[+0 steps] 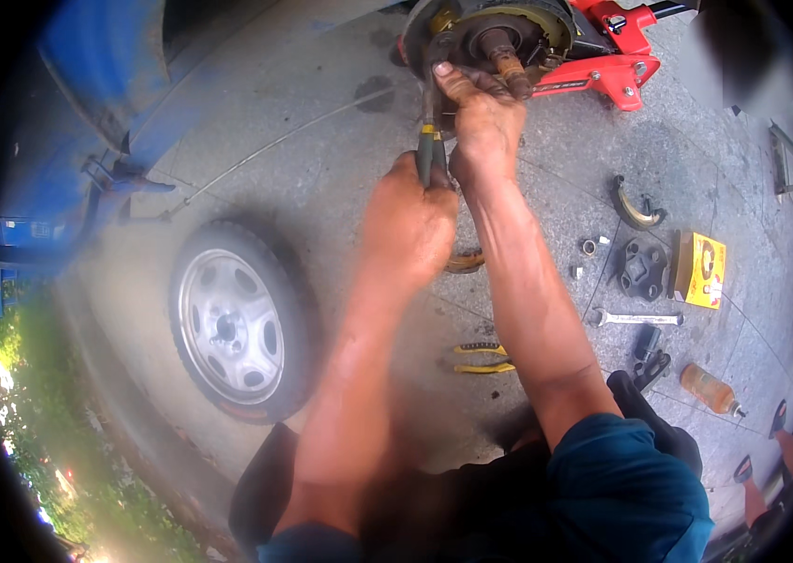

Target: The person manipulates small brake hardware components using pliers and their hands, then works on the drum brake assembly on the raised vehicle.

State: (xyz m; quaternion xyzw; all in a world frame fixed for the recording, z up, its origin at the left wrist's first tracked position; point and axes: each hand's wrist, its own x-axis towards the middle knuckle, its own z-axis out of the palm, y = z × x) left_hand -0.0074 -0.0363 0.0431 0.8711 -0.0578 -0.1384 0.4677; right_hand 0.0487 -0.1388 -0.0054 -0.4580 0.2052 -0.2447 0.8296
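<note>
My left hand is closed round the grey-green handles of a pair of pliers with yellow bands. The pliers point up into an exposed wheel brake assembly, their jaws against its left side. Beside them my right hand reaches into the brake, its thumb pressed by the plier jaws and its fingers curled near the rusty spindle. What those fingers grip is hidden behind the hand. A curved brake shoe lies on the floor, partly covered by my forearms.
A red floor jack stands beside the brake. On the floor left lies a wheel, near a blue vehicle. To the right are another brake shoe, a dark hub, yellow box, wrench, bottle and yellow-handled pliers.
</note>
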